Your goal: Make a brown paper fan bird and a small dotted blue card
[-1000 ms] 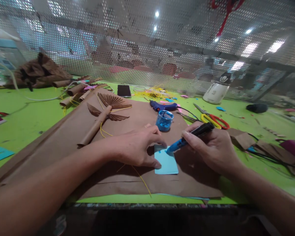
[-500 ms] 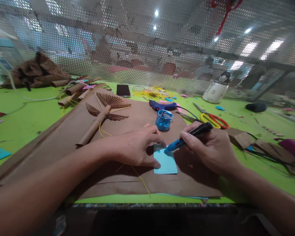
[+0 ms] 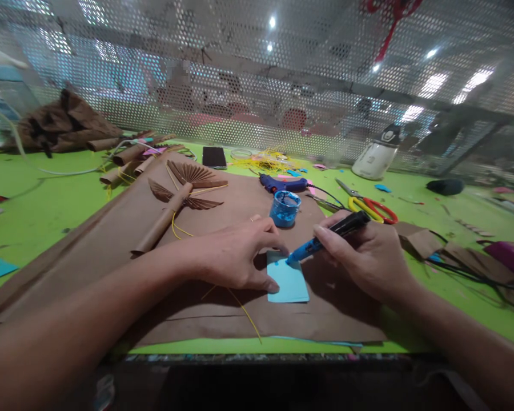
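Observation:
A small square of light-blue paper lies on the brown kraft paper in front of me, with small blue marks near its top. My left hand rests over its left side, thumb and forefinger apart, their tips pressing on the paper. Its other fingers are mostly hidden. Pinched in my right hand is a blue marker with a black rear end, slanting down so that its tip touches the paper's upper part. Just beyond the hands stands a small tub smeared with blue paint.
Behind the tub lies a blue glue gun, with scissors to its right. A folded brown-paper figure lies left, near a phone. A white bottle stands at the back right, before a perforated metal screen.
The marker tip and right hand have shifted very slightly, and the tip still touches the paper. My left hand keeps its place. The view has moved a little.

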{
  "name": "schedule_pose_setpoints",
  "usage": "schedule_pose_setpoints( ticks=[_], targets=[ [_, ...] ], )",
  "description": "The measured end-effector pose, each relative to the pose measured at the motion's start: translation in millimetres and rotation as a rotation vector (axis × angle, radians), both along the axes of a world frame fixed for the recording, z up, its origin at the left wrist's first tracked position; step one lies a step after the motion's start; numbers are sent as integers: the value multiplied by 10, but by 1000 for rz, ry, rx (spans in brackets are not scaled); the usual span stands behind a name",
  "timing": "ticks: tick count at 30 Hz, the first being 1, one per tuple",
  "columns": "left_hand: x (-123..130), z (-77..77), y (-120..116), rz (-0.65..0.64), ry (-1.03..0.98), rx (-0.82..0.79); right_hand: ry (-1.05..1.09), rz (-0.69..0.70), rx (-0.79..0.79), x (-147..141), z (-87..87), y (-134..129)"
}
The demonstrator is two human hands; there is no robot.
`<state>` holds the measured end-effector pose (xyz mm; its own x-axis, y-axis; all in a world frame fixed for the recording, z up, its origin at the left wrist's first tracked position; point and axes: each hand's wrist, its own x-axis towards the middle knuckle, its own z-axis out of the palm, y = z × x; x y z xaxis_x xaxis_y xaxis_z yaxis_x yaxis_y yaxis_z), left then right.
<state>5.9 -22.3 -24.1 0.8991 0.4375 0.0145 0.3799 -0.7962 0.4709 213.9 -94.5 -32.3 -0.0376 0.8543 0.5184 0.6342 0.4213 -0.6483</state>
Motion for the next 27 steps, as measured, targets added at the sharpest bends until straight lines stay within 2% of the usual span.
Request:
schedule_pose_setpoints(
  ticks=[7,13,16,21,27],
  targets=[
    [2,-1,9,-7,3,4,17,18,9,-15,12,-3],
    [-1,8,14,-19,10,-7,63,-118,76,18,17,-9],
    [-4,16,10,-15,14,-4,203,-174,76,61,5,-7],
    [-2,16,7,1,21,8,472,-85,96,105,-9,44],
    [3,24,-6,-6,25,37,497,-33,68,106,6,77]
  ],
)
